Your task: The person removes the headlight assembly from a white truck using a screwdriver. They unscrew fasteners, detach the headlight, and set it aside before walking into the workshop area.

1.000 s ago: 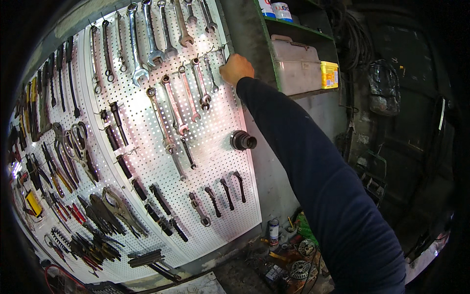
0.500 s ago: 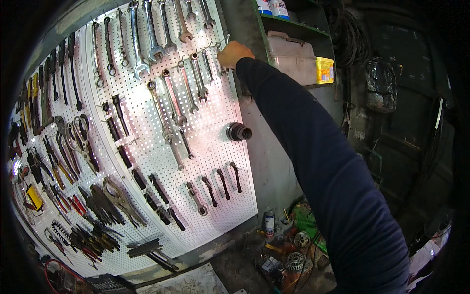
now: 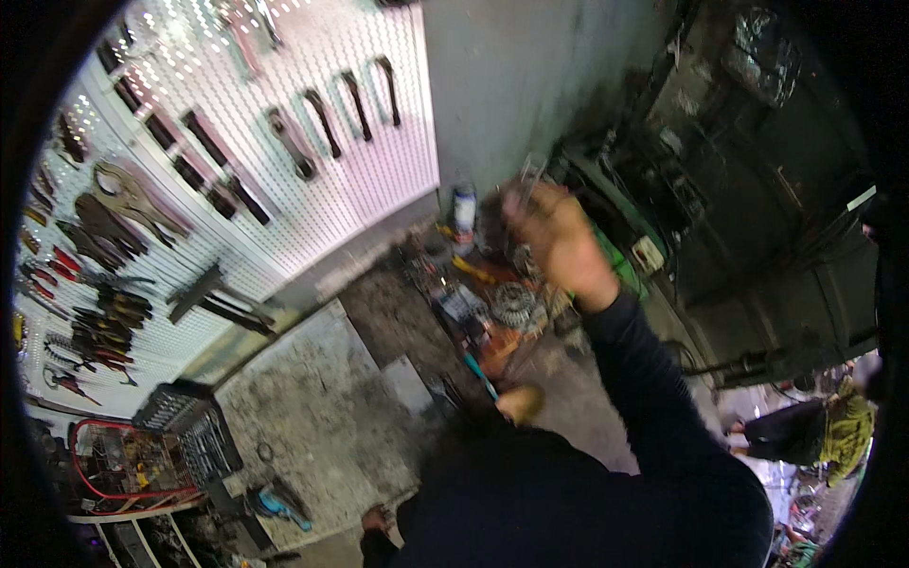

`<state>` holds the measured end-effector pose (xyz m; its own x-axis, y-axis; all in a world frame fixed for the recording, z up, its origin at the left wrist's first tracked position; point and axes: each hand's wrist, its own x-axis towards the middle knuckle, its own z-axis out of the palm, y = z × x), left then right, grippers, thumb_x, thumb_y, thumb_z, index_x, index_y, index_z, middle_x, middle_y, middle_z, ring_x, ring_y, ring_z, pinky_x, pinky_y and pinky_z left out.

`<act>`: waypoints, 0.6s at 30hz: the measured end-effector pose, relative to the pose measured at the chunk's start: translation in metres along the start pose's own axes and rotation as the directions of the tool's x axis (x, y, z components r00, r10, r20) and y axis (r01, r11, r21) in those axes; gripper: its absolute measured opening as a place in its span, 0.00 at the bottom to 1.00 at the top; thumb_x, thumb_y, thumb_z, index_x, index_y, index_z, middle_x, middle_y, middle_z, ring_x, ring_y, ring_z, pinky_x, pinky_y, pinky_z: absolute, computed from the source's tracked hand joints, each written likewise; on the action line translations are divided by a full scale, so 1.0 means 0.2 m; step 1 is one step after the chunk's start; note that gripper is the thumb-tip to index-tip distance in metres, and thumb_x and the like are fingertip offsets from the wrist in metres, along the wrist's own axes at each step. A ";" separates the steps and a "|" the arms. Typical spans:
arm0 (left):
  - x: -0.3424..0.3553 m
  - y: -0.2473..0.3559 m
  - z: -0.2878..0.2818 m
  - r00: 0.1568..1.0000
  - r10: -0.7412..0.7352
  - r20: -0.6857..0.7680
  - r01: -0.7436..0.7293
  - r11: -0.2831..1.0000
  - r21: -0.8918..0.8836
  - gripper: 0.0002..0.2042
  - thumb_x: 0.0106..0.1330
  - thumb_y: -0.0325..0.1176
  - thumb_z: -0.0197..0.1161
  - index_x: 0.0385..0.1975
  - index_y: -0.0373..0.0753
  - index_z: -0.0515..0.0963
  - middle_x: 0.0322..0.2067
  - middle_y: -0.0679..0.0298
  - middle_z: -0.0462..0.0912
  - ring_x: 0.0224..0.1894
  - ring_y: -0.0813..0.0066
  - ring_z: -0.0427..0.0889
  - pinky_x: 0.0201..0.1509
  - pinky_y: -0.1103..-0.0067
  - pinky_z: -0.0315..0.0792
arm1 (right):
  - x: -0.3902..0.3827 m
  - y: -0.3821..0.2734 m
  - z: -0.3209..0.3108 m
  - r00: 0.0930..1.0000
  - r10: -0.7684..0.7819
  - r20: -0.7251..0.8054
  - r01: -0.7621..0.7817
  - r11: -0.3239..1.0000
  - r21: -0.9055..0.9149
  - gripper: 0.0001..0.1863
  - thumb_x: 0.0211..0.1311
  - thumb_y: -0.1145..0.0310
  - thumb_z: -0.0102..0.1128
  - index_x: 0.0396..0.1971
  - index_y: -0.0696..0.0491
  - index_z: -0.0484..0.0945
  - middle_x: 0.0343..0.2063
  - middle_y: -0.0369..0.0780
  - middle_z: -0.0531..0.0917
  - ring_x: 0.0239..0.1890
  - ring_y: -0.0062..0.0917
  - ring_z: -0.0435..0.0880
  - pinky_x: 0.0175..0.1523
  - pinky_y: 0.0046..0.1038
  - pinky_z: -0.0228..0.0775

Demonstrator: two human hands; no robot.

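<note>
My right hand is raised over the floor clutter, smeared by motion. Its fingers look closed, and a thin, shiny metallic shape shows at their tips, too blurred to name. My left hand is low, by the near edge of the stained bench top; its fingers are too small and dark to read. The white pegboard carries a short wrench, several dark curved tools, black sockets and many pliers.
An open black tool case and a blue-and-black tool lie on the left. A spray can and round metal parts sit beyond the bench. Another person is at the far right.
My right hand has left the pegboard's upper right edge and come down, away from the board. The view has tipped downward, bringing in the bench, my torso and my left hand.
</note>
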<state>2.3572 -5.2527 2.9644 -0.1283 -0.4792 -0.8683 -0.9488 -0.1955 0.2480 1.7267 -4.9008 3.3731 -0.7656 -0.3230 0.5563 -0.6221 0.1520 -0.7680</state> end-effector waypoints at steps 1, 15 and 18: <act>-0.02 -0.01 0.00 1.000 0.018 -0.014 -0.018 1.000 0.022 0.19 0.76 0.36 0.56 0.63 0.37 0.76 0.57 0.54 0.81 0.55 0.59 0.82 0.55 0.61 0.76 | -0.27 0.14 0.01 0.975 0.121 0.185 -0.099 0.987 -0.125 0.17 0.75 0.64 0.57 0.53 0.60 0.80 0.43 0.53 0.86 0.45 0.37 0.86 0.51 0.37 0.76; -0.37 0.39 0.28 1.000 -0.015 -0.025 0.012 0.993 -0.118 0.18 0.74 0.35 0.55 0.57 0.30 0.77 0.47 0.51 0.86 0.45 0.56 0.86 0.47 0.62 0.82 | -3.34 1.23 -0.36 0.395 0.829 0.396 -0.570 0.559 -0.602 0.13 0.70 0.63 0.56 0.41 0.57 0.83 0.33 0.48 0.87 0.36 0.38 0.87 0.41 0.39 0.78; -0.39 0.48 0.34 0.999 0.050 0.009 -0.050 0.998 -0.046 0.19 0.74 0.34 0.59 0.59 0.31 0.76 0.48 0.52 0.86 0.44 0.59 0.86 0.44 0.65 0.82 | -3.60 1.24 -0.54 0.210 0.929 0.304 -0.822 0.336 -0.459 0.12 0.67 0.63 0.57 0.31 0.56 0.81 0.20 0.44 0.83 0.24 0.37 0.83 0.29 0.41 0.74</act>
<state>2.2558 -5.1757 3.0263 -0.1784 -0.4803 -0.8588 -0.9269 -0.2109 0.3104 2.1051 -4.5296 2.8163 -0.6891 -0.2105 -0.6934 0.3454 0.7458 -0.5696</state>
